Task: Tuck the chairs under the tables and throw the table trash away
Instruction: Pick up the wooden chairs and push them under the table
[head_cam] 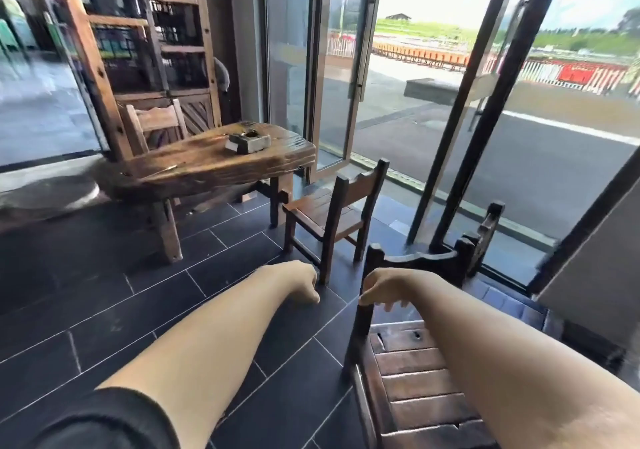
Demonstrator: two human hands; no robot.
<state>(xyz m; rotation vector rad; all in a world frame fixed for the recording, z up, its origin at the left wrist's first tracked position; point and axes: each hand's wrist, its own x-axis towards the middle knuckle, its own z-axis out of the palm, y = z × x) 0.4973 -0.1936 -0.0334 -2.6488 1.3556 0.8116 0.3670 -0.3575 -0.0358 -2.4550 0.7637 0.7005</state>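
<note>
**Reaching for the near chair by the doors**

The near chair stands at the person's right, slatted seat showing, its dark backrest toward the glass doors and well apart from the wooden table. The right hand hangs over its top rail, fingers curled loosely downward and just touching the post, not clamped. The left hand hovers beside it over the tiled floor, fingers curled in, holding nothing.

A second chair sits pulled out from the table's end, and a third stands behind it. An ashtray-like dish rests on top, probably the trash.

This looks like the chair-tucking step just beginning. Next comes a firm two-handed grip on the rail, then a push toward a table.
</note>
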